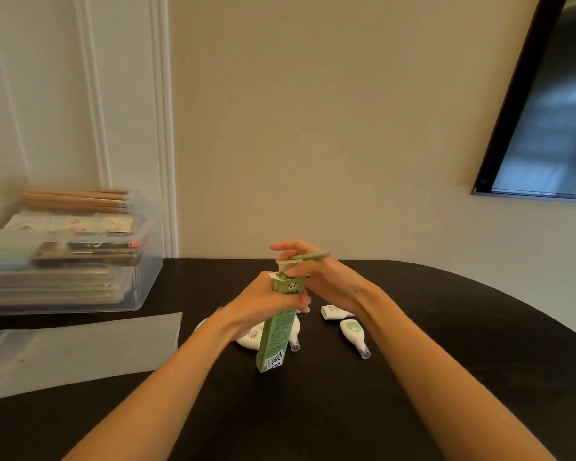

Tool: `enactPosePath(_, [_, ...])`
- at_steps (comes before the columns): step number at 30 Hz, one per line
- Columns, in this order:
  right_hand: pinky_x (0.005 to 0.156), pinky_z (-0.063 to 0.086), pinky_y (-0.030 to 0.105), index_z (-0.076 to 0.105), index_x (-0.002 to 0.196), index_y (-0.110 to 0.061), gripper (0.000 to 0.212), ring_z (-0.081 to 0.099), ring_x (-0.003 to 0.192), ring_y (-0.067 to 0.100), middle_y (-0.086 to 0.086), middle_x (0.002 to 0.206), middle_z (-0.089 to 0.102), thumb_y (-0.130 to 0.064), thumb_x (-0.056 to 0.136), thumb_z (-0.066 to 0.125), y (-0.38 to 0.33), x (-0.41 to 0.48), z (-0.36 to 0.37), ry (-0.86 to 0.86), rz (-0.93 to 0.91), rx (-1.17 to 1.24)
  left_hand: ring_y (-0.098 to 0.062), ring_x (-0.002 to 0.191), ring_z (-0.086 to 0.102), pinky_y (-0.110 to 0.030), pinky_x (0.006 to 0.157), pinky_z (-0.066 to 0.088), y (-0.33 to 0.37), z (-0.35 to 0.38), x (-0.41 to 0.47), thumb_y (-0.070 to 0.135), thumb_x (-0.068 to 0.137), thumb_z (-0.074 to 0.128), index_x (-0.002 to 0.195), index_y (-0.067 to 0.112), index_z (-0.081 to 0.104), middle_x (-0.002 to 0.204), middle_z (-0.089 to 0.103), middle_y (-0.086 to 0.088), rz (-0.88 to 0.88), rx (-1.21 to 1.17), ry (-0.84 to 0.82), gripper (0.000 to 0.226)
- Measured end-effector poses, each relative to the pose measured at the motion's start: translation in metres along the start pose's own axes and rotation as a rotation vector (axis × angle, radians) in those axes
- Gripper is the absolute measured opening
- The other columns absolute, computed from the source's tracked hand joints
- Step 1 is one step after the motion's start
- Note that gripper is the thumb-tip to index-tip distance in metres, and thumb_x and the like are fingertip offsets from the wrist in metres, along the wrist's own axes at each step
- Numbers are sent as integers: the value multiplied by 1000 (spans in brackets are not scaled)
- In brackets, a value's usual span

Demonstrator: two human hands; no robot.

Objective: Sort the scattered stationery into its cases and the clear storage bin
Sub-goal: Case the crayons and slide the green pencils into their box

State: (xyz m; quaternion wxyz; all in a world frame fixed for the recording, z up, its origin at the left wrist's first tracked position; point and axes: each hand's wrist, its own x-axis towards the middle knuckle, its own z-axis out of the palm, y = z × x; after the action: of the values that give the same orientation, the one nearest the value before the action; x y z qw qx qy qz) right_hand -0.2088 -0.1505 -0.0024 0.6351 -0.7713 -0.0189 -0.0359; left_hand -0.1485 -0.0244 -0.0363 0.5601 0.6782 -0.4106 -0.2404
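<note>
The left hand [263,302] covers the middle of the green pencil box [275,341], and the print on its side is too small to read. The green pencil [310,256] is partly hidden behind the right hand [316,277]. At 6 o'clock from the left hand, a white correction tape [250,339] lies mostly hidden behind the box and wrist. At 9 o'clock, the clear storage bin [147,261] is blurred and cut off by the left edge; its contents cannot be told apart. At 2 o'clock, a dark screen [546,128] runs off the right edge.
</note>
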Motion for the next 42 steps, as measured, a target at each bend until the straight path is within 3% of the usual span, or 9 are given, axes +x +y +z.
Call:
enactPosePath(4, [88,47,34,56,116,-23,40,56,104,21,7,114,55,-21,76,59,2,1,2,-9,62,-50,-6,87,63,-19,76,44,0,-1,1,4,80,66,95,1,65,94,69,-10,-15,8,-22,15])
enactPosePath(8, [94,47,38,55,116,-19,27,56,103,20,4,111,54,-8,92,50,-9,2,3,-27,52,-173,-4,81,60,-19,74,42,3,0,-1,6,81,67,81,12,61,79,64,-1,-4,8,-43,8])
enactPosePath(17, [79,50,26,53,117,-23,50,53,103,19,6,113,49,-7,70,50,-9,0,-4,-227,117,3,-6,79,55,-16,75,48,3,3,-4,4,80,68,89,19,56,80,56,3,6,15,-128,21])
enactPosePath(21, [84,50,26,56,114,-24,54,49,111,15,4,119,49,-4,65,48,-2,-2,-3,-127,92,-62,-9,81,54,-32,90,43,-2,2,-2,4,75,70,80,18,55,78,56,4,-54,46,-170,21])
enactPosePath(25, [97,42,32,61,111,-15,41,49,110,18,7,116,53,-7,72,50,-1,-2,-8,22,-56,321,-12,87,53,-31,90,43,2,-2,-1,9,67,69,88,14,57,84,53,-2,-44,-77,-203,25])
enactPosePath(28, [102,42,34,62,101,-5,28,54,104,21,12,111,59,2,85,40,1,1,-14,292,-137,428,-14,85,55,-31,87,45,5,-2,-1,15,75,76,82,16,61,80,58,-2,7,39,-168,16])
enactPosePath(35, [79,53,31,54,100,-5,21,63,78,20,16,93,66,-4,99,34,6,-1,-20,546,-151,556,-7,89,64,-18,78,50,9,1,0,12,69,79,91,8,66,94,70,2,225,4,137,26])
enactPosePath(38, [81,53,33,54,98,-5,20,62,77,21,17,92,66,-8,101,34,6,-1,-20,557,-121,560,-9,86,61,-19,76,47,2,4,-1,12,70,79,92,12,63,94,66,2,198,157,86,27])
enactPosePath(42, [83,53,34,56,95,-5,22,63,75,19,16,91,67,-9,101,35,4,-2,-20,566,-95,518,-14,96,64,-26,81,51,-6,0,0,9,67,81,81,9,55,91,64,-15,123,102,152,29])
